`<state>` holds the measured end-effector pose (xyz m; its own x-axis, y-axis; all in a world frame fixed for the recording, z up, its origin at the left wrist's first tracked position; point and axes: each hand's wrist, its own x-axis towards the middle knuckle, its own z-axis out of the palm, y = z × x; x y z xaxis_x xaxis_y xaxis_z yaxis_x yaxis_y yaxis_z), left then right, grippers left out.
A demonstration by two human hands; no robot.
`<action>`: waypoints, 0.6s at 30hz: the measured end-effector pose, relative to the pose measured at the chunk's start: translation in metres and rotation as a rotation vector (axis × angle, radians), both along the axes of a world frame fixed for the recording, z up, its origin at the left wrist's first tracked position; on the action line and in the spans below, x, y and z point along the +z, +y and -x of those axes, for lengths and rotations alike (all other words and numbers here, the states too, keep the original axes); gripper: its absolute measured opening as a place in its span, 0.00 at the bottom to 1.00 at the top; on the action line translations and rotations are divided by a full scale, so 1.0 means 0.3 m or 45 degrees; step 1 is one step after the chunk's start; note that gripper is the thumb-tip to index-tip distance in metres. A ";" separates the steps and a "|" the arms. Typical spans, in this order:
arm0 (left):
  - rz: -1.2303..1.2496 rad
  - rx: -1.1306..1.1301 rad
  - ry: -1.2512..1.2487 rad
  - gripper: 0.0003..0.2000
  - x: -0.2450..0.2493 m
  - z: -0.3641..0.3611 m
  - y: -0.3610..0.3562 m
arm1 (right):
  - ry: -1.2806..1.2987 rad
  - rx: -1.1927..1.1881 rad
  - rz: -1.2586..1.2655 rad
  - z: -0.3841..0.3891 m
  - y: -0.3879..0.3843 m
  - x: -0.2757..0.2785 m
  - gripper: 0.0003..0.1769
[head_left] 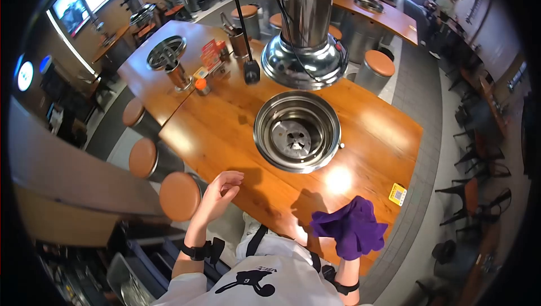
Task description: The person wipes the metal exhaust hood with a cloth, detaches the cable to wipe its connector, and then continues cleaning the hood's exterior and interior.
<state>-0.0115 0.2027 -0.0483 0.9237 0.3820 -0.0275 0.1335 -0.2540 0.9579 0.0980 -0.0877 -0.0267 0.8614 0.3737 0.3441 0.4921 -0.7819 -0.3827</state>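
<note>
A bunched purple cloth (355, 227) covers most of my right hand (347, 262), which grips it above the near right part of the wooden table (270, 193). The fingers under the cloth are hidden; only the wrist shows. My left hand (224, 188) hovers by the table's near left edge, fingers loosely bent and thumb apart, holding nothing. Beyond both hands, a round metal grill well (297, 131) is set into the tabletop, with a slotted plate at its bottom.
A steel exhaust hood (307, 60) hangs over the far side of the well. Metal utensil holders (179, 76), an orange-capped jar (202, 86) and red cards (211, 55) stand at the back left. A yellow code card (398, 194) lies at right. Stools (179, 196) line the left.
</note>
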 end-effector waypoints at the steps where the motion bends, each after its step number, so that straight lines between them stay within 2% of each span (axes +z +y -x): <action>1: 0.002 -0.022 -0.030 0.13 -0.006 -0.012 0.074 | -0.007 -0.031 -0.001 -0.013 0.061 0.000 0.15; 7: 0.076 -0.182 0.016 0.13 -0.056 -0.089 0.453 | -0.016 -0.220 -0.079 -0.068 0.385 -0.014 0.13; 11: 0.194 -0.357 -0.002 0.14 -0.064 -0.217 0.596 | -0.023 -0.316 -0.165 -0.111 0.521 -0.022 0.13; 15: -0.228 -0.583 -0.327 0.21 -0.005 -0.460 0.656 | -0.021 -0.375 -0.250 -0.135 0.580 -0.042 0.12; 18: -0.047 -0.557 -0.431 0.25 0.121 -0.585 0.606 | -0.008 -0.379 -0.337 -0.168 0.611 -0.048 0.12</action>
<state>0.1640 0.3845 -0.0119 0.9515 -0.0440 0.3046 -0.3056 -0.2511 0.9185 0.1484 0.0957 -0.0409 0.9161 0.0056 0.4008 0.2620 -0.7652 -0.5880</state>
